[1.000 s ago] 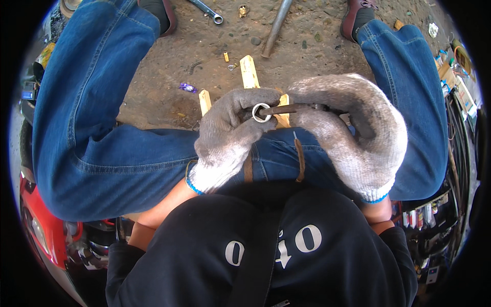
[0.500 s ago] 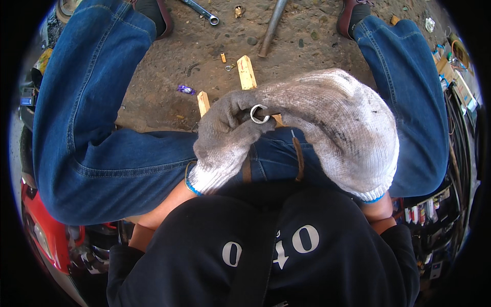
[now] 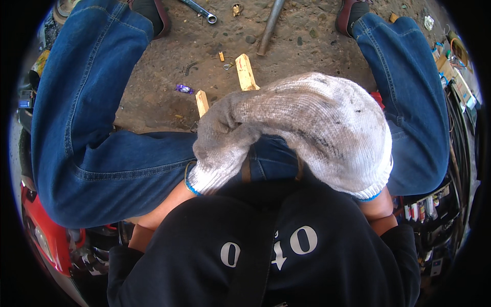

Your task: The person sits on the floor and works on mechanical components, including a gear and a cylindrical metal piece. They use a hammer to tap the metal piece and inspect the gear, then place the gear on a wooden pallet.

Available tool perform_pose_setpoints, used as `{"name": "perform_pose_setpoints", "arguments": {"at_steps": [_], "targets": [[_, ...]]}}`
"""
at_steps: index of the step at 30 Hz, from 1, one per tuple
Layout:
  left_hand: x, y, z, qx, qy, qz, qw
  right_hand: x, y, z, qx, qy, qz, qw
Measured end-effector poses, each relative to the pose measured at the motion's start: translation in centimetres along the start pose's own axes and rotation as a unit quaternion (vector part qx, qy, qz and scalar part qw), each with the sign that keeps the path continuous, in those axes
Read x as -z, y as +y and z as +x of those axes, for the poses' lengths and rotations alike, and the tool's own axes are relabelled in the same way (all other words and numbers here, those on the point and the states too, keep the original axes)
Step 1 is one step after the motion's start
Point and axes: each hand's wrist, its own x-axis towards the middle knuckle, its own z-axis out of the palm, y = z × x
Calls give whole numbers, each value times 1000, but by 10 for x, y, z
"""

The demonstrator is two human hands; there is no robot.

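My left hand (image 3: 222,135), in a soiled white knitted glove, is closed with its fingers curled in front of my lap. My right hand (image 3: 327,120), gloved the same way, arches across from the right and brings its fingertips against the left fingers. The small metal ring that showed at the left fingertips half a second ago is hidden where the hands meet. What the right fingers pinch is hidden too. Beyond the hands, two pale wooden pieces, one longer (image 3: 246,72) and one shorter (image 3: 202,104), point away from me.
On the dirt ground ahead lie a combination wrench (image 3: 210,18), a grey metal pipe (image 3: 269,30), a purple wrapper (image 3: 184,89) and a small orange piece (image 3: 221,56). A red vehicle panel (image 3: 51,233) stands at the lower left. Black cables (image 3: 458,128) and assorted clutter line the right side.
My right hand has shifted slightly left and its fingers now cover the left fingertips. The metal ring and the thin dark piece in it have gone out of sight.
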Motion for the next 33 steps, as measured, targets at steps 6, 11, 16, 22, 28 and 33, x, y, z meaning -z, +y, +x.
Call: {"name": "perform_pose_setpoints", "arguments": {"at_steps": [6,11,16,22,28,33], "targets": [[4,-3,-6,-13,12,72,997,4,-3,-6,28,4,-25,999],[5,-4,-5,-119,61,281,950,0,-4,-5,89,39,-54,994],[-3,4,-12,-267,43,400,876,-6,-6,-7,182,119,-103,971],[-13,24,-34,-400,-38,461,791,2,-22,-27,295,177,-123,931],[-12,62,-55,-537,-129,506,662,19,-48,-39,379,221,-129,890],[-34,133,-40,-412,-387,294,771,47,-70,-13,403,321,-218,829]]}}
